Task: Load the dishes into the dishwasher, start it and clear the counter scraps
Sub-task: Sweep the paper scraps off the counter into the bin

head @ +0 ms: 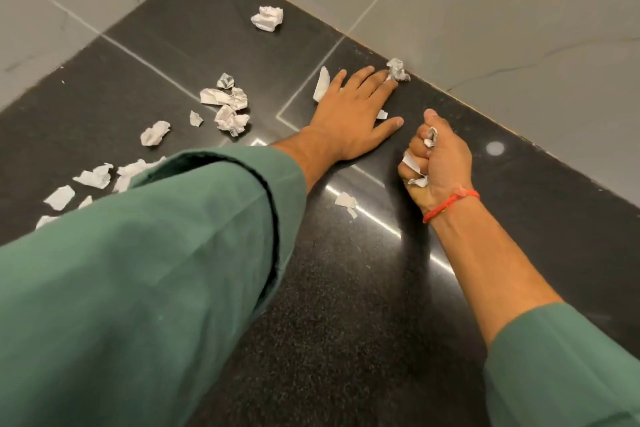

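Crumpled white paper scraps lie scattered on a black granite counter [346,288]. My left hand [349,114] lies flat on the counter with straight fingers, its fingertips touching a crumpled scrap [397,70] by the wall. A flat paper strip [321,88] pokes out beside its little finger. My right hand [438,159] is a fist gripping several paper scraps [414,166], with white bits showing between the fingers. A small torn piece [346,200] lies between my two forearms.
A cluster of crumpled scraps [230,107] lies left of my left hand, with more pieces [93,177] along my green sleeve. One ball [267,18] sits far back near the corner. Grey marbled wall tiles [502,28] border the counter behind and to the right.
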A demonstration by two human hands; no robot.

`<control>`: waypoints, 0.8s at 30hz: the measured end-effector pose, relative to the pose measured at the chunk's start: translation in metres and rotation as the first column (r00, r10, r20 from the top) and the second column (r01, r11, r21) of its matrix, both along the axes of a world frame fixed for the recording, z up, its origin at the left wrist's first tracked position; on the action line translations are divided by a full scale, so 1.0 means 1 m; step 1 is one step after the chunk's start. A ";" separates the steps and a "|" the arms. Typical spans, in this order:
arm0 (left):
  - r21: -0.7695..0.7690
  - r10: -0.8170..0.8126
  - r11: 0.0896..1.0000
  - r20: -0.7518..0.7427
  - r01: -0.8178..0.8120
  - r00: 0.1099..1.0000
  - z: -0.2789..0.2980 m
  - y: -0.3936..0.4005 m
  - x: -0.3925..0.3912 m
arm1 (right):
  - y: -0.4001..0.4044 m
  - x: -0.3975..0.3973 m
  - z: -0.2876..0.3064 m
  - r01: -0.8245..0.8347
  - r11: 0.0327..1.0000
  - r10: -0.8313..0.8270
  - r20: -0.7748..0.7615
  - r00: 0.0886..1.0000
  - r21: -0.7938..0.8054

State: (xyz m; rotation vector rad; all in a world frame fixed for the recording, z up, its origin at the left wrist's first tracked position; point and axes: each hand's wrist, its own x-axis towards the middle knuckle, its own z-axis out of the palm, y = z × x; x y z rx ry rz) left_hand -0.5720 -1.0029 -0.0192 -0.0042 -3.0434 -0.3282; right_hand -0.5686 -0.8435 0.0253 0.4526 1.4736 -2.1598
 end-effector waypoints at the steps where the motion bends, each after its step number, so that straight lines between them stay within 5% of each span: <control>1: 0.009 0.009 1.000 -0.020 -0.009 1.000 0.000 0.000 0.007 | 0.000 0.001 0.001 -0.001 1.000 0.001 0.003 1.000 -0.006; 14: 0.257 0.009 0.966 -0.149 0.030 0.989 0.003 0.012 0.131 | 0.002 0.008 0.003 -0.027 1.000 0.027 -0.008 1.000 0.004; 17: 0.235 0.112 0.970 -0.197 -0.064 0.974 0.012 0.002 0.149 | 0.002 0.008 0.004 -0.040 0.999 0.041 -0.004 0.999 0.016; 20: 0.186 0.225 0.962 -0.121 -0.201 0.967 0.016 -0.008 0.152 | 0.002 0.006 0.001 -0.046 0.999 0.046 -0.002 0.999 0.014; 24: 0.089 0.148 0.985 0.028 -0.150 0.989 0.011 -0.012 0.138 | 0.001 0.003 -0.001 -0.067 0.998 0.068 -0.007 0.998 0.013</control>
